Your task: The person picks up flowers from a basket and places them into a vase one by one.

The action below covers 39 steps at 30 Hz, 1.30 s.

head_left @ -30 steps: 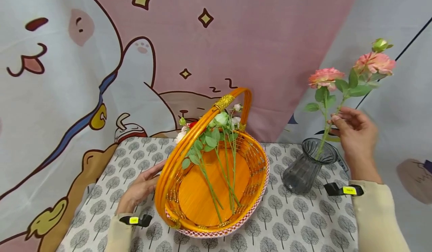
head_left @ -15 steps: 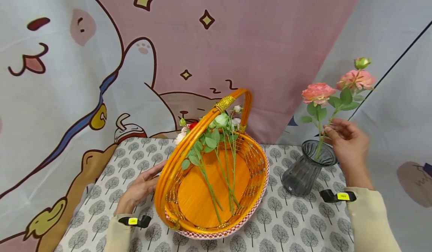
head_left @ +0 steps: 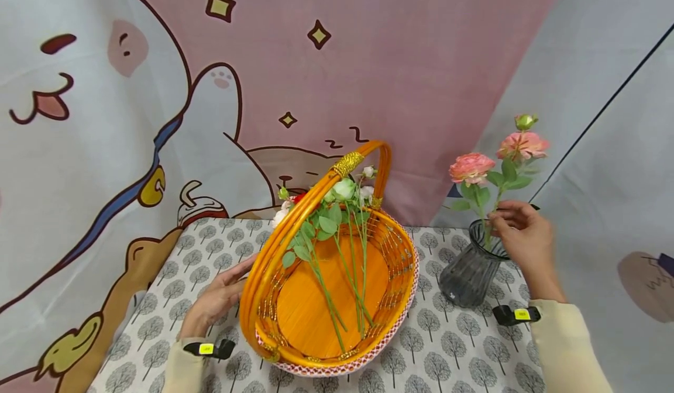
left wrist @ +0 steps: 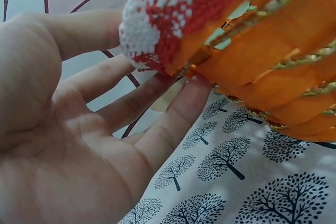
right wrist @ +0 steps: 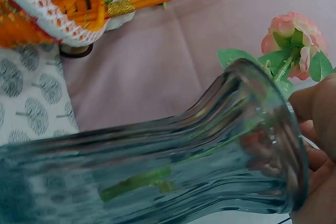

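My right hand (head_left: 525, 245) pinches the green stem of a pink artificial flower (head_left: 471, 168), which has two blooms and a bud. The lower stem stands inside the fluted grey glass vase (head_left: 466, 279). In the right wrist view, the cut stem end (right wrist: 134, 184) shows through the glass, and my fingers are right at the rim. On the left, my left hand (head_left: 218, 296) touches the outside of an orange woven basket (head_left: 402, 317), its fingers fairly straight. The left wrist view shows those fingertips (left wrist: 197, 90) against the basket wall, below the red and white trim (left wrist: 168, 24).
Several artificial flowers with white (head_left: 344, 189) and red heads lie in the basket, stems across its bottom. The basket's tall handle (head_left: 310, 203) arches over them. Under everything is a tree-print cloth (head_left: 181, 264). A cartoon-patterned curtain (head_left: 411, 77) hangs behind.
My right hand has moved down and left, lowering the pink flower deeper into the vase. My left hand has stayed at the basket.
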Motion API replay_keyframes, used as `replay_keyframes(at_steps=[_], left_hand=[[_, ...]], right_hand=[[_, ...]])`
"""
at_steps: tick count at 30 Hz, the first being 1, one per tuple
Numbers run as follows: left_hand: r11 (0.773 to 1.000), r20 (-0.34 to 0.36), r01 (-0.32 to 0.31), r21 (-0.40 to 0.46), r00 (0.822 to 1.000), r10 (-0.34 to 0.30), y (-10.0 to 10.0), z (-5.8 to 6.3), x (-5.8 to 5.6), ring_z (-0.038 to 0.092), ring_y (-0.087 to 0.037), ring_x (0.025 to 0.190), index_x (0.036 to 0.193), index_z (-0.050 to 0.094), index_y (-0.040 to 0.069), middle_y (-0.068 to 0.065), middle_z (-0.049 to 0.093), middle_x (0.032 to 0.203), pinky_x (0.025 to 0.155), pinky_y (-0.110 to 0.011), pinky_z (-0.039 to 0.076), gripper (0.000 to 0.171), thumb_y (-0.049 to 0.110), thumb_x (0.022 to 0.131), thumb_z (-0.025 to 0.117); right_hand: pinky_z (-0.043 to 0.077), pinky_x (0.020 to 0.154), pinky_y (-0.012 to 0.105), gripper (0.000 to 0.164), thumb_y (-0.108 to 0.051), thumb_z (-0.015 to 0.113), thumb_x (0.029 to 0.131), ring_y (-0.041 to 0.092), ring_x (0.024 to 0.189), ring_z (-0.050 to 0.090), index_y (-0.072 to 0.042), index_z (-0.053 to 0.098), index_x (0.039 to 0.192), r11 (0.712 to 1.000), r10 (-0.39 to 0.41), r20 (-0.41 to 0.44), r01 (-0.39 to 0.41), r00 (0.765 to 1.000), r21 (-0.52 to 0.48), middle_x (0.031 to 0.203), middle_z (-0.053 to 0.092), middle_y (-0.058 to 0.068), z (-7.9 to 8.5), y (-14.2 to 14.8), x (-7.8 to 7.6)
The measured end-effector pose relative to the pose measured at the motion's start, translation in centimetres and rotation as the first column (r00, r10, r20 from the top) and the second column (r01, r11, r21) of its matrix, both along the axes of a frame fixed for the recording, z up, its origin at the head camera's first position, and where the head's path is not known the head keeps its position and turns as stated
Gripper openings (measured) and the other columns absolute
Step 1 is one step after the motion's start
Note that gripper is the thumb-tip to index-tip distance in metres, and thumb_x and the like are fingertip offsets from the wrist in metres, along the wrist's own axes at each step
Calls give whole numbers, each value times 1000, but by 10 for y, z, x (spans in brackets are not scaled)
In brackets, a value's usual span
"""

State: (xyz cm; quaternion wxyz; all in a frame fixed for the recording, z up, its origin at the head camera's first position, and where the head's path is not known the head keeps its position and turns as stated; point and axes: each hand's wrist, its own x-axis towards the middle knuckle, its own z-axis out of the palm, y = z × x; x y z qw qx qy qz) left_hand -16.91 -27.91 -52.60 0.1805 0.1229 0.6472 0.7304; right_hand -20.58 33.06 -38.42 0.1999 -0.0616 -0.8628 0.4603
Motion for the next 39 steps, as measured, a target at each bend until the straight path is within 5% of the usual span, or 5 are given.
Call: replay_keyframes(at_steps=[7,15,23,31,39], left_hand=[[1000,-14,10,2,1000,-9,-1,-3,0,60,-8,130,164,25,11,21,48,153,105,-28,55,65,7,105,53],[1000,7,-4,3,1000,4,0,-2,0,60,-8,130,164,25,11,22,48,151,105,-28,55,65,7,105,53],[1000,-11,-6,-2,1000,6,1,-3,1,58,-6,132,163,28,12,20,47,153,106,-26,54,63,7,105,53],[1000,-36,5,12,999,-5,0,-5,1,58,-6,132,163,27,11,20,47,153,103,-25,56,63,8,106,53],[999,-43,22,23,999,-21,1,-4,0,56,-4,133,164,24,10,20,45,154,105,-24,54,63,6,107,50]], right_hand=[[54,56,14,33,-32,62,102,-10,67,61,-6,63,123,985,-36,-32,41,999,170,83,62,-24,-5,-4,0],[46,49,16,35,-39,59,103,-14,57,51,-8,70,114,949,-82,-66,98,994,299,96,76,17,-8,-7,-1],[37,88,57,26,-19,66,97,48,113,46,5,75,103,921,-85,-152,136,985,365,124,63,28,-11,-8,0],[21,113,68,39,-27,65,98,53,128,45,10,75,105,935,-77,67,48,995,351,135,58,35,-9,-2,3],[51,92,67,58,-42,60,100,54,135,46,3,62,137,974,-175,252,130,952,187,149,50,32,-4,3,13]])
